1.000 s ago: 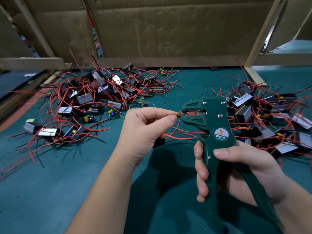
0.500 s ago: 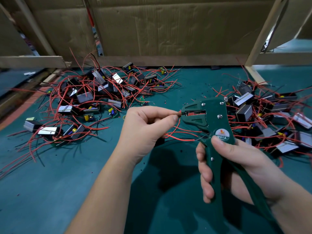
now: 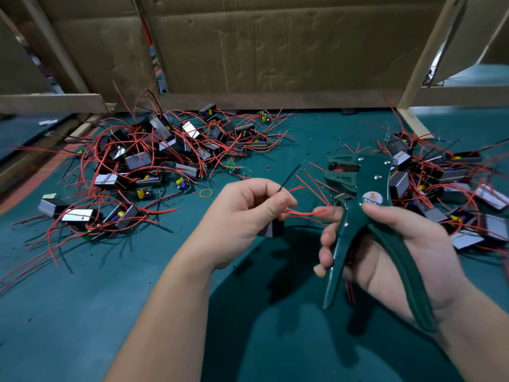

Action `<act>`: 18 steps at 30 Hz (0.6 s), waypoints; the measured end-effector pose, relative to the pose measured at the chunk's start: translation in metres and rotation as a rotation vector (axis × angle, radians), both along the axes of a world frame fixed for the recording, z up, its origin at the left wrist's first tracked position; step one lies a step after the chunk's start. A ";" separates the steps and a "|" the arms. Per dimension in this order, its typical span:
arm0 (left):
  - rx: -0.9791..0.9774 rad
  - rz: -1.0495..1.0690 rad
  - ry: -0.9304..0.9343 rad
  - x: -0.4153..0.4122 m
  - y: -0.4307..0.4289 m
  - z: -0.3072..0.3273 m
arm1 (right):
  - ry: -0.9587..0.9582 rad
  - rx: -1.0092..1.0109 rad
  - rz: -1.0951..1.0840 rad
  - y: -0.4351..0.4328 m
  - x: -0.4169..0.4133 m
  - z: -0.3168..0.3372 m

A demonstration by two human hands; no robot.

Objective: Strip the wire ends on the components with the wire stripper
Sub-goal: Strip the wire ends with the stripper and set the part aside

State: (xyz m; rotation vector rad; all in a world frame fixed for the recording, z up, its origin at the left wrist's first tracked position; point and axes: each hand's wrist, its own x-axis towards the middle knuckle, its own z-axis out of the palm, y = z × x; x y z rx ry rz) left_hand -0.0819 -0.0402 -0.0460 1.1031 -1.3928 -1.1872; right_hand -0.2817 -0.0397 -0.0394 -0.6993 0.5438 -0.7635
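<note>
My left hand point(image 3: 242, 216) holds a small dark component point(image 3: 272, 228) under its fingers and pinches its wires: a black wire point(image 3: 287, 179) sticks up and right, and a red wire point(image 3: 305, 213) runs right toward my other hand. My right hand point(image 3: 391, 252) grips the handles of the green wire stripper point(image 3: 355, 216). The stripper's jaws point(image 3: 343, 169) point up and left, apart from the wires, and its handles are spread.
A large pile of components with red wires point(image 3: 154, 161) lies at the back left on the green mat point(image 3: 82, 299). Another pile point(image 3: 446, 188) lies at the right. A yellow rubber band point(image 3: 206, 192) sits mid-mat. Cardboard walls and wooden rails close the back.
The red wire has come out of the stripper's jaws. My left hand drew back left and down, and now shows a black wire. The stripper's handles have opened wider.
</note>
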 end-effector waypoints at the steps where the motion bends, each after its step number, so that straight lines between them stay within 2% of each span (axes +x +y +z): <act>1: -0.005 0.022 0.006 0.001 -0.001 -0.001 | 0.010 -0.002 0.026 -0.001 -0.002 0.000; 4: -0.029 0.113 -0.017 0.001 -0.004 -0.003 | 0.065 0.015 0.119 -0.003 -0.009 0.001; 8: -0.155 0.325 -0.114 0.005 -0.008 -0.006 | 0.068 0.007 0.233 -0.004 -0.014 0.003; 10: -0.203 0.386 -0.100 0.006 -0.009 -0.006 | 0.065 0.004 0.272 -0.004 -0.014 0.002; 18: -0.201 0.412 0.032 0.007 -0.008 -0.004 | 0.025 0.029 0.362 -0.001 -0.009 -0.003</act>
